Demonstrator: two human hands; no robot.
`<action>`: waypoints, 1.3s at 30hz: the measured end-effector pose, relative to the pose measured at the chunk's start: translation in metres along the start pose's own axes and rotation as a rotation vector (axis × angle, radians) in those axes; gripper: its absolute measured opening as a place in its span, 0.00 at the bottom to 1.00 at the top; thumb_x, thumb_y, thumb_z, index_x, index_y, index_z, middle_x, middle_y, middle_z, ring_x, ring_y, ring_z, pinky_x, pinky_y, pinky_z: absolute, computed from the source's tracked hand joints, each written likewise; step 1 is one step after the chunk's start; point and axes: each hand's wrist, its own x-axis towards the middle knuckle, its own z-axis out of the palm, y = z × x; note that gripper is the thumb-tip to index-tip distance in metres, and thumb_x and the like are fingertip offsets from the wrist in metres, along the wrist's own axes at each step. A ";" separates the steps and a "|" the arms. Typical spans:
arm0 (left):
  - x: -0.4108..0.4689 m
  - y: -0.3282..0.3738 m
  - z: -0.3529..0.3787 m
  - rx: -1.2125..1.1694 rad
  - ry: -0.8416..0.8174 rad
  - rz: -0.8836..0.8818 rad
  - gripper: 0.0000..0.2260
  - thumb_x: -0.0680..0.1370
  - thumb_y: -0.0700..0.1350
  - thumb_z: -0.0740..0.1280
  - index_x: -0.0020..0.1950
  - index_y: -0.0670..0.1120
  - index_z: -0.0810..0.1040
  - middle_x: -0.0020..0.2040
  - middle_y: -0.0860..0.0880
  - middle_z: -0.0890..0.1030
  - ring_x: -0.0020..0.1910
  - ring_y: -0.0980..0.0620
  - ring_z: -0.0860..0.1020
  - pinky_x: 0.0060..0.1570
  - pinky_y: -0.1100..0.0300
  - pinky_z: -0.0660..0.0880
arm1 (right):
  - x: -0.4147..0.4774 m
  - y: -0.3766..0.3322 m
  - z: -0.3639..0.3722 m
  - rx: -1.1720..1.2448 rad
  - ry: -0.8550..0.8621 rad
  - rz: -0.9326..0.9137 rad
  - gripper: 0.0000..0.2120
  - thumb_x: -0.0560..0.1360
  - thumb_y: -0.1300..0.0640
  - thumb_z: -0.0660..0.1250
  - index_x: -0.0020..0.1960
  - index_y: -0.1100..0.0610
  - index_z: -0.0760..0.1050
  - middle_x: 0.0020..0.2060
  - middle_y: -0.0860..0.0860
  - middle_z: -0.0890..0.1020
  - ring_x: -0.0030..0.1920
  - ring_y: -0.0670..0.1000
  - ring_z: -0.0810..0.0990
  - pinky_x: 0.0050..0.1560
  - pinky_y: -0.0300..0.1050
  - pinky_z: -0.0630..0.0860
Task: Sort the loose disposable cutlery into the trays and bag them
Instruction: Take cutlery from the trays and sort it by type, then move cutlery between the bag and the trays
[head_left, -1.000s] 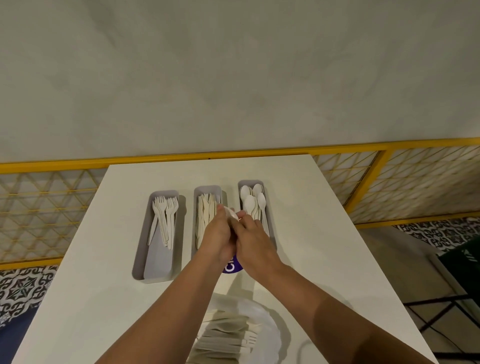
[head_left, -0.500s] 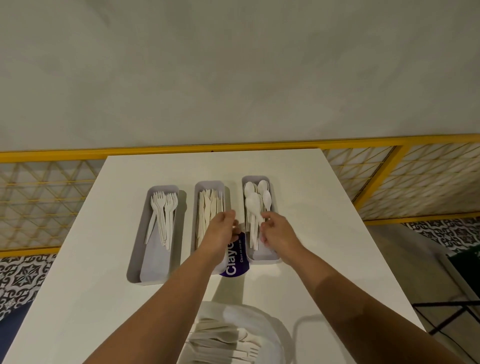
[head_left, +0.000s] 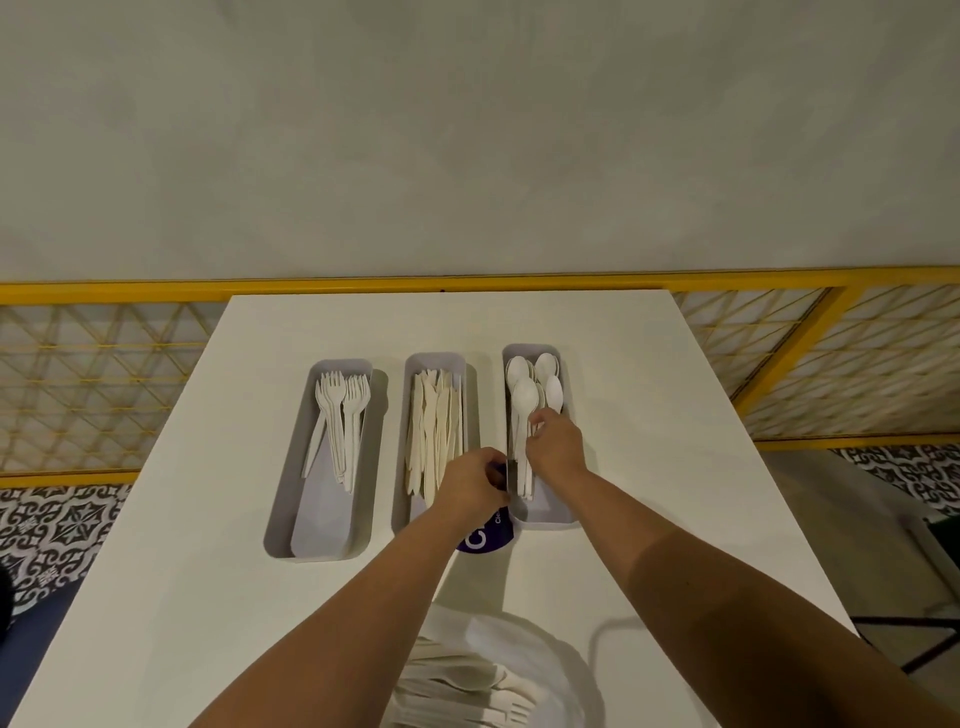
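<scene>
On the white surface, forks lay in the left tray and knives in the middle tray. The left hand curled against the right tray's wall; whether it gripped could not be told. The right hand pinched the handles of the spoons lying inside that tray.

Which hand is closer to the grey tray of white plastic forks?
Left. The left hand is over the near end of the middle grey knife tray, beside the grey fork tray; the right hand is in the far grey spoon tray.
</scene>
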 end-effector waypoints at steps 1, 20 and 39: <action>0.000 0.000 0.000 0.020 0.005 0.008 0.20 0.72 0.36 0.70 0.63 0.43 0.75 0.54 0.44 0.81 0.56 0.47 0.78 0.56 0.60 0.73 | 0.001 0.000 -0.001 -0.008 -0.011 -0.009 0.17 0.75 0.71 0.58 0.62 0.63 0.72 0.60 0.61 0.75 0.60 0.59 0.75 0.55 0.43 0.73; -0.095 -0.029 -0.058 -0.146 -0.093 0.165 0.03 0.75 0.38 0.67 0.43 0.44 0.76 0.39 0.50 0.80 0.40 0.50 0.80 0.43 0.56 0.77 | -0.115 -0.018 -0.035 0.038 -0.733 -0.124 0.05 0.77 0.62 0.62 0.50 0.58 0.76 0.37 0.53 0.78 0.34 0.47 0.79 0.32 0.37 0.75; -0.188 -0.122 -0.038 0.555 -0.016 0.081 0.23 0.70 0.56 0.70 0.61 0.49 0.71 0.74 0.47 0.53 0.69 0.45 0.62 0.64 0.55 0.67 | -0.185 0.037 0.046 -0.411 -0.602 -0.413 0.19 0.71 0.53 0.72 0.61 0.51 0.75 0.57 0.47 0.78 0.57 0.48 0.76 0.59 0.38 0.71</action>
